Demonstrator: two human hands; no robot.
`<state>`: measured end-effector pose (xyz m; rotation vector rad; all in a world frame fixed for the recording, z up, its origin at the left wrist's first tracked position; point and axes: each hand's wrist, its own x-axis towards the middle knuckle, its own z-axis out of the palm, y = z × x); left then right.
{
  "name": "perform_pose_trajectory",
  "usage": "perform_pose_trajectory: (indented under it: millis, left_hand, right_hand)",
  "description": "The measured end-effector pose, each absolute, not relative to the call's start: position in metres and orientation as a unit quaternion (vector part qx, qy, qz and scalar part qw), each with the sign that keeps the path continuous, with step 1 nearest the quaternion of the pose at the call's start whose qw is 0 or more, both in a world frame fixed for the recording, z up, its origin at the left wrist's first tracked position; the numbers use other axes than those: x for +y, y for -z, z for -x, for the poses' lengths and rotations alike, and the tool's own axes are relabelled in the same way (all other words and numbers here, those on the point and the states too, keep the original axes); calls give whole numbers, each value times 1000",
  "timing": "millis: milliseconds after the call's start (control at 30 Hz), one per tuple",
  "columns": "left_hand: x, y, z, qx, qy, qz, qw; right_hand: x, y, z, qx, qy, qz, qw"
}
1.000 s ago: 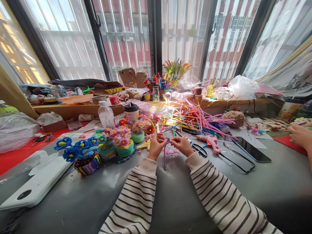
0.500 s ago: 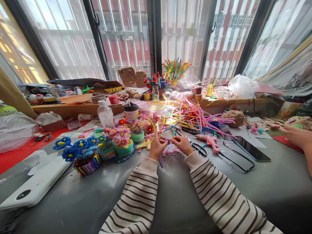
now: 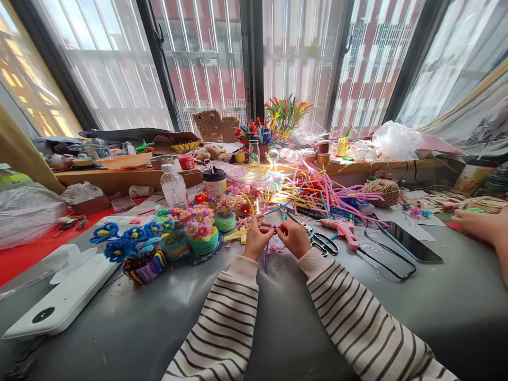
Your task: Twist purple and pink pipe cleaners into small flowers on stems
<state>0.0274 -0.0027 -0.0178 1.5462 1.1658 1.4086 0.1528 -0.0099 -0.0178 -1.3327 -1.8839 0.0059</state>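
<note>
Because both hands meet mid-view, I take them as clock centre, with the dark-framed windows (image 3: 251,58) at twelve. Left hand (image 3: 257,242): fingers pinched on a thin, fuzzy purple stem (image 3: 266,258). Right hand (image 3: 294,241): fingertips clamped on the same stem; exact overlap too small to read. Stem held above the grey surface (image 3: 286,328), its tail hanging toward six.

Risks, left to right. A wide leftward swing of the left hand might knock the flower pots near nine. At centre, the hold looks slight; uneven pulling could let the stem slip or spring loose. Just off the right hand, toward four, lie black-handled scissors (image 3: 325,244); a careless drop of that hand could catch them. Beyond, near three, a pink glue gun (image 3: 351,239), nozzle toward the hands: a burn risk if hot, which I cannot tell. Snagging its black cord (image 3: 380,264) could drag it.

Containers, left to right. Near nine, farthest out: rainbow-striped round pot (image 3: 147,270) holding blue fuzzy flowers (image 3: 116,250) with yellow centres. At ten: clear plastic bottle (image 3: 174,191), fill unclear. Back near nine: turquoise-and-yellow pot (image 3: 203,244) packed with pink flowers (image 3: 201,228). Between ten and eleven: black-lidded paper cup (image 3: 215,186) with straw; contents hidden. Nearest the left hand: mint-green pot (image 3: 225,224), small pink blooms inside.
</note>
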Motion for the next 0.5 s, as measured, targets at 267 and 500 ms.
perform_pose_trajectory:
  millis: [267, 500]
  left_hand:
    - [-4, 17, -28, 440, -549, -593, 392]
    - [-8, 14, -29, 455, -524, -639, 333]
  right_hand:
    - [-4, 17, -163, -765, -74, 479, 424]
    - [-8, 12, -162, -793, -3, 476, 379]
